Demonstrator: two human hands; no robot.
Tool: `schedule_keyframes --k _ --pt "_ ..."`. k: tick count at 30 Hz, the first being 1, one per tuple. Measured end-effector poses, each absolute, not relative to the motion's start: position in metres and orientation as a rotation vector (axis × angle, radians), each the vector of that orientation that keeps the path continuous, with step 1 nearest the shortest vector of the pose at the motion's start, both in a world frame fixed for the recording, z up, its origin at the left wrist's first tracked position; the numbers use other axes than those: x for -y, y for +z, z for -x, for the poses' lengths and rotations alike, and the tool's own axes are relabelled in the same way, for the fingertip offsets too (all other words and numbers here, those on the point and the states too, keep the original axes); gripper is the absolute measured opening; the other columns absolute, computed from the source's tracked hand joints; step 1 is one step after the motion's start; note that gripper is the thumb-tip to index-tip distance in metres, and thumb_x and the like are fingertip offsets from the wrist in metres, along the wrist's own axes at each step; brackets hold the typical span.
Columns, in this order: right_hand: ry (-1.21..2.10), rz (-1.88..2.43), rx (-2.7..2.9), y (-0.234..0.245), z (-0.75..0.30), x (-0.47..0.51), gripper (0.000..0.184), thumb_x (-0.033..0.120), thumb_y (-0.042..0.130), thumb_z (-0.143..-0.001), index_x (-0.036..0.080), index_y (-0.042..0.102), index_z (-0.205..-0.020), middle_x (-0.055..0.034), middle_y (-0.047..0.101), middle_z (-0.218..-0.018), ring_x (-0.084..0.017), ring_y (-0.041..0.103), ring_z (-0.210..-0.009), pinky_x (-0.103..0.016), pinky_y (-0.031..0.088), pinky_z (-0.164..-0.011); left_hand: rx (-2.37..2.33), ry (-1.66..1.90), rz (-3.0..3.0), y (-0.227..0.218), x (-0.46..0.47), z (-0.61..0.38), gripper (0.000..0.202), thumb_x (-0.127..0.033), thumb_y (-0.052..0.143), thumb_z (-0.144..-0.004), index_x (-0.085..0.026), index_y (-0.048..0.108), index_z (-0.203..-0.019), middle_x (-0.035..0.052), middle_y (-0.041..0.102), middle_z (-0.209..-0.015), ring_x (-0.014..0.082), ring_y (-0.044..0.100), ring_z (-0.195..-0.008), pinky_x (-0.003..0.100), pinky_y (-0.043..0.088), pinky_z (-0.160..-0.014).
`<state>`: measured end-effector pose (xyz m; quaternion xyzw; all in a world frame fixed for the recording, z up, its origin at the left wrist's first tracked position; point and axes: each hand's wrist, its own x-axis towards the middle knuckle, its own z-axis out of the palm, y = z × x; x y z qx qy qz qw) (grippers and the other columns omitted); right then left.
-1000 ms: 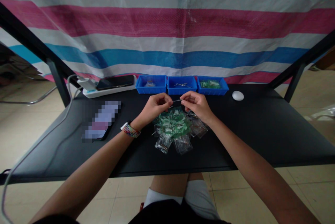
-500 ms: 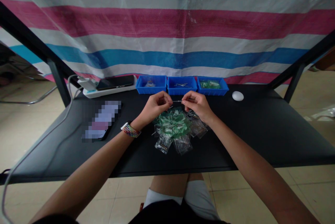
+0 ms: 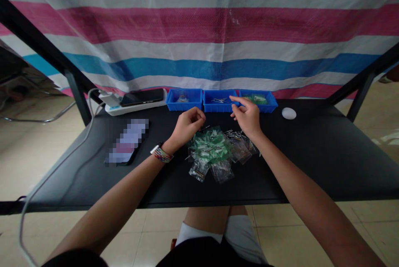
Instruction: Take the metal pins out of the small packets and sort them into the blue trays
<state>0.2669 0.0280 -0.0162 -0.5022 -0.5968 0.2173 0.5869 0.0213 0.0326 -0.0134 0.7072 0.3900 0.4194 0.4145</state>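
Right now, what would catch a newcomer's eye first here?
Probably the striped sheet, pink, blue and whitish, hanging behind the table. Next comes the pile of green and clear bags near the table's middle, then three blue trays in a row along its back edge.

Single view from the wearer's head, set above the near edge of the bench (image 3: 327,142) and facing forward and down across it. Range is close and the field wide: the bench spans nearly the full width, its right near corner running out of frame. The left hand (image 3: 188,123) and right hand (image 3: 249,117) fall near mid-field, over the bench; the lap (image 3: 205,221) shows below its near edge, the striped sheet (image 3: 199,25) beyond its far edge.
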Motion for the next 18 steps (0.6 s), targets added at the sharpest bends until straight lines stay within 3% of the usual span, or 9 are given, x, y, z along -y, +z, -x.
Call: schedule_keyframes --k 9,14,18 --pt "0.284 1.129 1.694 -0.016 -0.259 -0.012 0.021 0.013 0.058 -0.092 0.019 0.077 -0.09 -0.0048 0.071 -0.093 -0.013 0.056 -0.059 -0.03 0.048 -0.06 -1.378 0.548 -2.324 -0.009 -0.029 -0.015 0.018 -0.028 0.071 -0.083 -0.024 0.081 -0.097 0.003 0.077 -0.093 0.0201 0.07 -0.078 0.03 0.045 -0.064" --pt "0.298 1.123 1.766 -0.018 -0.252 -0.009 0.023 0.009 0.056 -0.09 0.02 0.076 -0.087 -0.0042 0.071 -0.091 -0.014 0.055 -0.062 -0.03 0.046 -0.061 -1.337 0.516 -2.36 -0.009 -0.029 -0.016 0.014 -0.026 0.067 -0.085 -0.023 0.078 -0.094 0.0037 0.075 -0.094 0.02 0.069 -0.079 0.031 0.046 -0.067" --pt "0.379 1.118 1.776 -0.019 -0.249 -0.006 0.021 0.012 0.058 -0.09 0.021 0.077 -0.089 -0.0041 0.071 -0.091 -0.015 0.056 -0.064 -0.031 0.045 -0.062 -1.231 0.704 -2.477 -0.009 -0.028 -0.016 0.01 -0.023 0.067 -0.086 -0.021 0.072 -0.094 0.0052 0.072 -0.093 0.0235 0.066 -0.088 0.033 0.048 -0.076"
